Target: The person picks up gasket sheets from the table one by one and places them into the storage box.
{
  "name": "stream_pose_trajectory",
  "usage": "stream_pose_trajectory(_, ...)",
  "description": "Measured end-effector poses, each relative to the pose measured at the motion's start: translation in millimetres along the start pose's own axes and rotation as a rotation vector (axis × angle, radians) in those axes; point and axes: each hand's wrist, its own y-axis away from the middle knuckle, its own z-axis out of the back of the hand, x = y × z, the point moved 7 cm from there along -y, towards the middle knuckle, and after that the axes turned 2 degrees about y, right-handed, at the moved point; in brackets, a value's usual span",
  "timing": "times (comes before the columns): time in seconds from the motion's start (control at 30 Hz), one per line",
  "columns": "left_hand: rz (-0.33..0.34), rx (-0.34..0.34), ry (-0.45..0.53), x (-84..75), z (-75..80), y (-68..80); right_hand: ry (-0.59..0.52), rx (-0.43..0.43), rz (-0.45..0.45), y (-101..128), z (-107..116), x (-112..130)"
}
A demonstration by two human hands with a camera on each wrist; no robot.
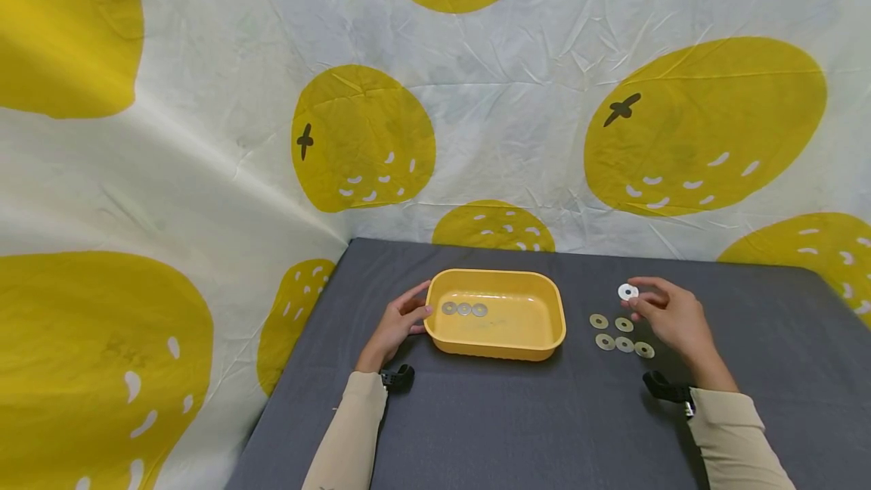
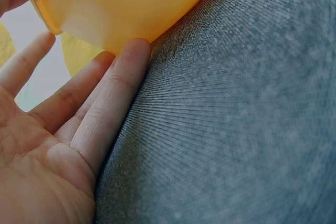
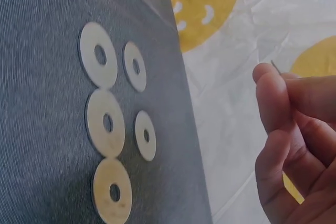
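My left hand [image 1: 399,321] holds the left end of a yellow plastic tub [image 1: 497,351], thumb at the rim and fingers against the outer wall. In the left wrist view its fingertips [image 2: 135,51] touch the wall low down, close to the cloth. Inside the tub, three flat metal washers [image 1: 464,309] lie in a row near the left end. My right hand [image 1: 680,320] pinches one washer [image 1: 624,291] between thumb and forefinger, raised above the table; the right wrist view shows only its thin edge [image 3: 275,66]. Below it, several washers [image 3: 105,123] lie flat in two rows.
Dark grey cloth [image 1: 503,429] covers the table. White fabric [image 1: 503,127] printed with yellow fruit hangs behind the table and on the left side. A black wrist strap [image 1: 398,378] sits on each forearm by the beige sleeves [image 1: 350,422].
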Motion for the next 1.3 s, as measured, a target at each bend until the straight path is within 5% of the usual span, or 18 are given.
stream_pose_trajectory(0.33,0.003,-0.005,0.004,1.0,0.9,1.1,-0.041,-0.054,0.068,2.0,-3.3,24.8)
stream_pose_trajectory(0.73,-0.004,0.006,0.019,-0.8,1.0,2.3,-0.176,-0.052,0.030,5.8,-14.0,45.0)
stream_pose_trajectory(1.3,-0.006,-0.003,0.016,0.8,0.6,0.5,-0.258,0.032,0.037,16.6,-47.8,80.3)
